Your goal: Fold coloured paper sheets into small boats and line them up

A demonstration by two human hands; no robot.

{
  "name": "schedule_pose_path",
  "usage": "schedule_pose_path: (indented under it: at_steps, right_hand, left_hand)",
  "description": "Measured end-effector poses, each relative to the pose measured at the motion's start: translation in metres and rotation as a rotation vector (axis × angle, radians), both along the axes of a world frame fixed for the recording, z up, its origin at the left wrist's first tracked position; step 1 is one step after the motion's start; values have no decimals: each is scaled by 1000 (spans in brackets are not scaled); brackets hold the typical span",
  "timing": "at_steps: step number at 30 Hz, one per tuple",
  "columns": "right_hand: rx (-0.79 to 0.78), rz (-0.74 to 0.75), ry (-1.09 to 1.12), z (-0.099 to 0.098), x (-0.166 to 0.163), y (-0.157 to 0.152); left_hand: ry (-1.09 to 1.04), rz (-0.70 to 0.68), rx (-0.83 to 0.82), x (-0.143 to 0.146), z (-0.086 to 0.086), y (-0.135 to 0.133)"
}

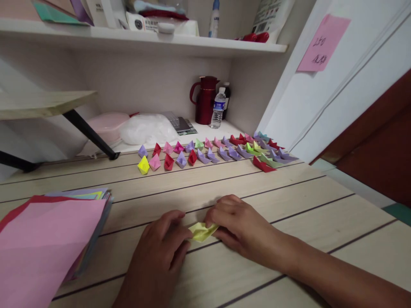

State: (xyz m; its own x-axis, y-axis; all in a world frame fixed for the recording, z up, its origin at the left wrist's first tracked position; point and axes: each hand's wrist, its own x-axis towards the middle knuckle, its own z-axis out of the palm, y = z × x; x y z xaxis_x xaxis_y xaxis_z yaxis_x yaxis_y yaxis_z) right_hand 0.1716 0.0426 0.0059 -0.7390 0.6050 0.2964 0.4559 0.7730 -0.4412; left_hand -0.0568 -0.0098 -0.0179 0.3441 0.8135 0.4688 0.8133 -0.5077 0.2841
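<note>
Between my two hands, low over the table, is a small folded piece of pale yellow paper (201,232), shaped like a little boat with pointed ends. My left hand (165,239) pinches its left tip between thumb and fingers. On the other side, my right hand (234,220) grips the right end, its thumb and index finger closed over the paper. The fingers partly cover both ends of the fold. Beyond the hands, rows of small folded paper boats (203,157) in purple, red, pink, green and yellow stand along the table's back edge.
To the left lies a stack of coloured paper sheets (77,226), pink on top. Behind the boats are a clear plastic bag (147,129), a dark red jug (205,102) and a water bottle (218,109). A small wooden stand (45,102) with black legs is at the left.
</note>
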Motion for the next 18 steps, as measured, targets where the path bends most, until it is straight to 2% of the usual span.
schedule_pose_path:
  at_steps: [18]
  right_hand:
    - [20,8,-49,3,-4,-2]
  left_hand:
    - [83,-73,91,2,-3,0]
